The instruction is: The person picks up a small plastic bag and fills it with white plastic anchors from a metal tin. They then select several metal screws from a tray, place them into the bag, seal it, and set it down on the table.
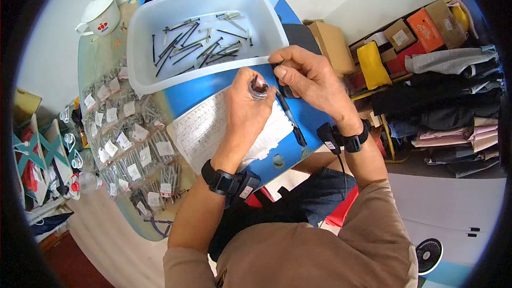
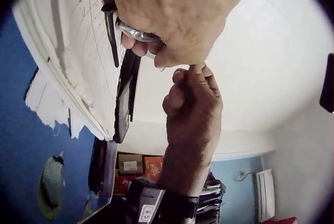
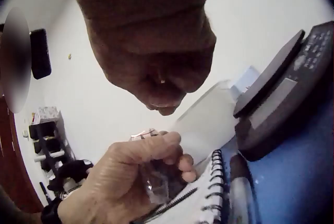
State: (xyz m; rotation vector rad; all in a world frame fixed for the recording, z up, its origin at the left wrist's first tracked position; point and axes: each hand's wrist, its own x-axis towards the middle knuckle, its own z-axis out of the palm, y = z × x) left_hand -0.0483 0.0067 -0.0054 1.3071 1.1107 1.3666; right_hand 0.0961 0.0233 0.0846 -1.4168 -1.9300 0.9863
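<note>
My left hand (image 1: 246, 109) grips a crumpled clear plastic bag (image 1: 259, 94) over the notebook; its mouth faces up and dark contents show inside. The right hand (image 1: 312, 77) is just to the right, thumb and index finger pinching a small dark piece (image 1: 276, 65), mostly hidden by the fingers. In the left wrist view the right hand (image 2: 194, 112) comes close below the left. A dark screw (image 3: 180, 197) lies on the spiral notebook (image 1: 200, 128), under the left hand. Beside the notebook is a black pen (image 1: 290, 117).
A white plastic tub (image 1: 140, 48) holding loose dark and silver screws (image 1: 184, 40) stands behind the hands. A black scale (image 3: 271, 93) is right of the notebook. Several labelled bags of screws (image 1: 125, 141) cover the table's left side. An enamel mug (image 1: 101, 15) stands at back left.
</note>
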